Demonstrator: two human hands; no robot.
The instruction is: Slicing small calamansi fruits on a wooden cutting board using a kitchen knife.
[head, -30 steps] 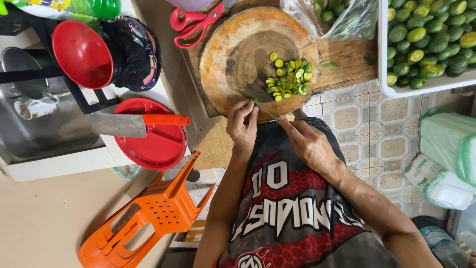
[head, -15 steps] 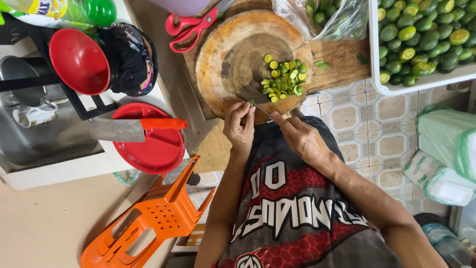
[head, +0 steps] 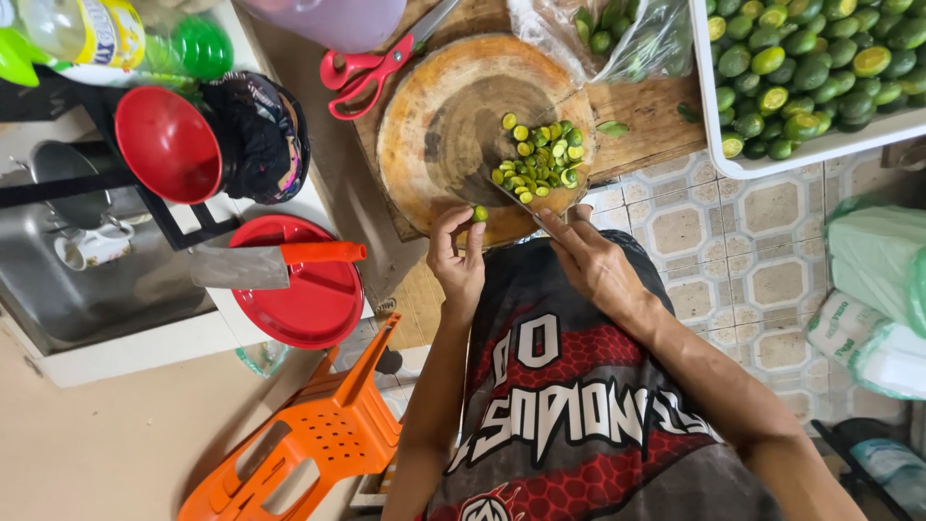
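**Small green fruit held at the board's edge, ready for the knife**

A big white tray (head: 820, 145) of little green limes is seen to the right of the round wooden chopping board (head: 453, 125). A clear bag of limes (head: 627, 34) lies just above the board on the same side. Red scissors (head: 371, 68) rest against the board's upper left edge. Well to the left of the board, a cleaver with an orange handle (head: 275, 262) is laid across a red plate (head: 313, 299).

On the board, a heap of cut lime pieces (head: 538, 159) is piled right of the middle. At the board's lower edge, one small lime (head: 479, 213) is pinched in the fingertips of the left hand (head: 458, 260). The right hand (head: 593, 260) is closed around a thin knife (head: 511, 193), whose blade points up toward the heap.

For a good cut, the lime should be set flat on the board first. The fingertips are best curled back, away from the blade. The heap should be pushed aside so the knife has room.
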